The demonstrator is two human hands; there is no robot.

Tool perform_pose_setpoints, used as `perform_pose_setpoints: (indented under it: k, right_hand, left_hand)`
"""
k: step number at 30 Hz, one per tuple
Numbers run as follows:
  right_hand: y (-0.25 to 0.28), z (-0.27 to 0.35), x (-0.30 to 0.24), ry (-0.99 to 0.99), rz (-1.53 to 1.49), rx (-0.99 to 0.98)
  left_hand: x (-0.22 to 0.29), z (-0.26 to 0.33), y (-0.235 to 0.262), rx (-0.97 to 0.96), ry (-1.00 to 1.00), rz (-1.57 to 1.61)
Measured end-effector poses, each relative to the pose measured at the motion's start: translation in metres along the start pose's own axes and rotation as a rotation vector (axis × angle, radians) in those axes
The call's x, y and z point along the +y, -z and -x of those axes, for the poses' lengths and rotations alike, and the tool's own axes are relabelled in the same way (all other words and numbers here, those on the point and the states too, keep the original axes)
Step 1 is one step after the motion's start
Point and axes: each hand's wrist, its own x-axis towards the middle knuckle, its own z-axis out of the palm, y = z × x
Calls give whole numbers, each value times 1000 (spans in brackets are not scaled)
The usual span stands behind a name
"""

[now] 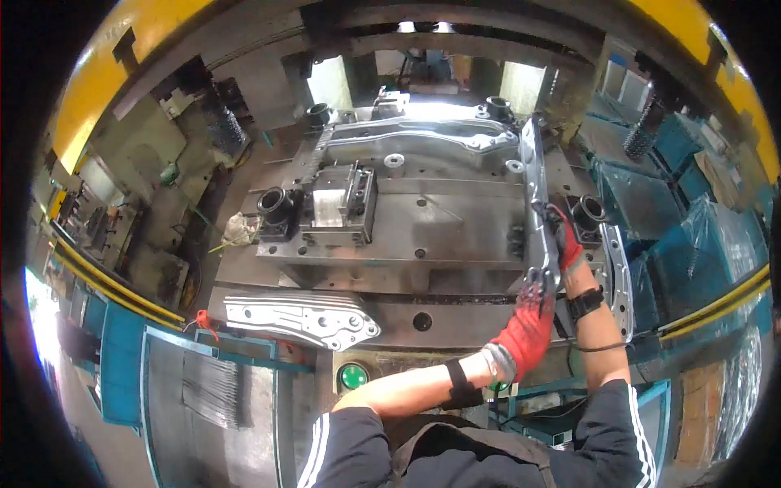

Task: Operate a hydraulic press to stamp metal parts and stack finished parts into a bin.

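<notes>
Red-gloved and dark at the fingers, the left hand [525, 329] and the right hand [569, 244] close on a long, narrow, glossy metal part [533, 175] near three o'clock, over a flat steel die bed [455, 220]. The left reaches across to grasp the near end toward four o'clock; the right curls round the outer side at three. Silvery layered panels [301, 321], pierced with holes, lie between seven and eight o'clock. Any markings on the metal are too small to read.
</notes>
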Motion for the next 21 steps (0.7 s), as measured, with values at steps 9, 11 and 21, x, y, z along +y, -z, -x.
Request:
perform_pose_setpoints:
  k: [9, 11, 21]
  right_hand:
    - [-35, 0, 6, -85, -32, -59]
    - [-26, -6, 15, -9, 28, -13]
    - [50, -17, 32, 333, 458, 261]
  left_hand:
    - [-143, -135, 162, -364, 178, -566]
    - [-207, -169, 168, -393, 186, -800]
    - [-330, -244, 176, -642, 434, -552]
